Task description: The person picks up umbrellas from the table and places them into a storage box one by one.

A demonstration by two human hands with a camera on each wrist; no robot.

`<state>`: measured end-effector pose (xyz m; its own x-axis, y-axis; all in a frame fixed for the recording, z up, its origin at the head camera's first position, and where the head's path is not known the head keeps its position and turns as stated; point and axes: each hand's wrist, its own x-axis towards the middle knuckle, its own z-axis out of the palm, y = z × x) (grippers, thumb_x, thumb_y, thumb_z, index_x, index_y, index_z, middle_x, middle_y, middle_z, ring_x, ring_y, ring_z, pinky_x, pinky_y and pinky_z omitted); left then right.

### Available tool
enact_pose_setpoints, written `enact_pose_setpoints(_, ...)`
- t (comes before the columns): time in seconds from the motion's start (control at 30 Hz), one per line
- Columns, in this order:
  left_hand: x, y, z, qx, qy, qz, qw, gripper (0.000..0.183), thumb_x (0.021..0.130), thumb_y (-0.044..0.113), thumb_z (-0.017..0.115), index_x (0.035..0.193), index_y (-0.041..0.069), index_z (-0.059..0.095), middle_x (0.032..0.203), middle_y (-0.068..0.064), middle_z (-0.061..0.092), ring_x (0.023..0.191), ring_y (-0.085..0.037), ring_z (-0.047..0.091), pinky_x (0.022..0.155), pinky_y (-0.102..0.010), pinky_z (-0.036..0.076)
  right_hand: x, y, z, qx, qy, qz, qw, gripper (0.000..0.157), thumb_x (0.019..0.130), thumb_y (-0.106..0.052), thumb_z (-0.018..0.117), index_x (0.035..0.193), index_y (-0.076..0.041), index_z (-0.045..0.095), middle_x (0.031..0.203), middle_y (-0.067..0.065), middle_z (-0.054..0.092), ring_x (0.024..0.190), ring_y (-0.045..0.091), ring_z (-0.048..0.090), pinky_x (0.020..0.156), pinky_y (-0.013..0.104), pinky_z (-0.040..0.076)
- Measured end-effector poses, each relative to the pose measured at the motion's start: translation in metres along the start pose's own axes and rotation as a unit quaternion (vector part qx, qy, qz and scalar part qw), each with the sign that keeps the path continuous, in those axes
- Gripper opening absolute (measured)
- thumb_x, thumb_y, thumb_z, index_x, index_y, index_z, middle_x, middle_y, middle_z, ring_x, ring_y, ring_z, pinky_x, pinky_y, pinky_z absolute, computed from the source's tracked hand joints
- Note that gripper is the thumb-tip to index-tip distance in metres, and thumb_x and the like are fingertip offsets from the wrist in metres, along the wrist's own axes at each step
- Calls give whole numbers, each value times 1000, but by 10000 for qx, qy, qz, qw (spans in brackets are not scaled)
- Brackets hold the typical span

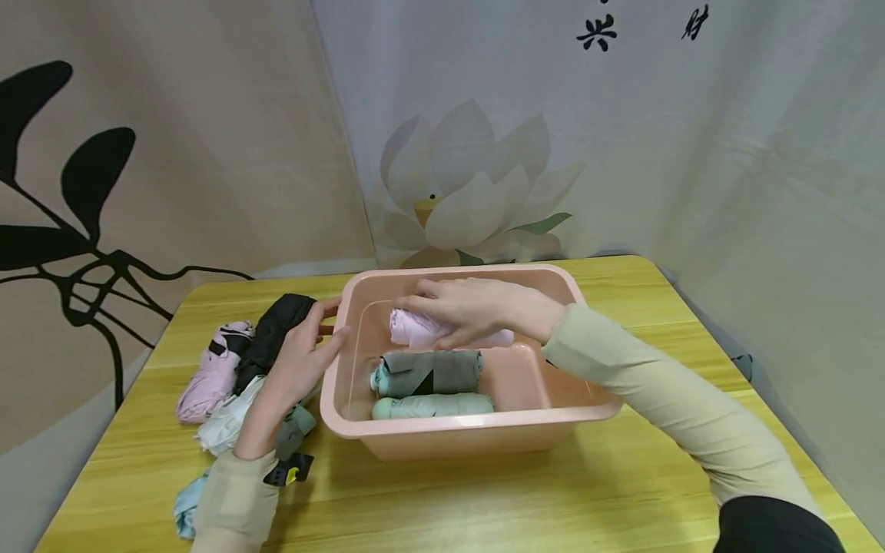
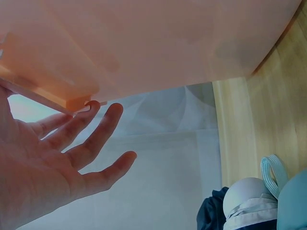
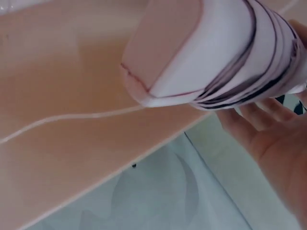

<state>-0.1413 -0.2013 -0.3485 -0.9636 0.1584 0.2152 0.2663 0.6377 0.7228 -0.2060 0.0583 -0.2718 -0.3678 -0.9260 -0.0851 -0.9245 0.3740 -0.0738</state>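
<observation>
A pink plastic bin stands on the table. At its left rim is my left hand, thumb at the rim's top and fingers below, some spread loosely in the left wrist view. Inside the bin, my right hand grips a pale pink rolled garment from above. The right wrist view shows dark-edged folds round this roll, with fingers behind it. In front of it in the bin lie a grey-green rolled garment and a mint rolled garment, side by side.
Left of the bin lie a pink bundle, a black bundle, a white bundle, a grey-green bundle and a light blue bundle, partly behind my left arm. A printed curtain hangs behind the wooden table.
</observation>
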Motion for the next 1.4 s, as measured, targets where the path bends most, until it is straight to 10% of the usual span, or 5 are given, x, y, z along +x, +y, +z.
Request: enact_pose_setpoints(1.4,-1,2,0,-181,-13,65,9998,49,95,31,47,137,9,35,137,-16,44,111,-38,54,89,-54,46,28,-16,57,-492,-883,-163,9947,68,89,-42,54,144,-16,24,125,5,44,99,16,54,85,30,49)
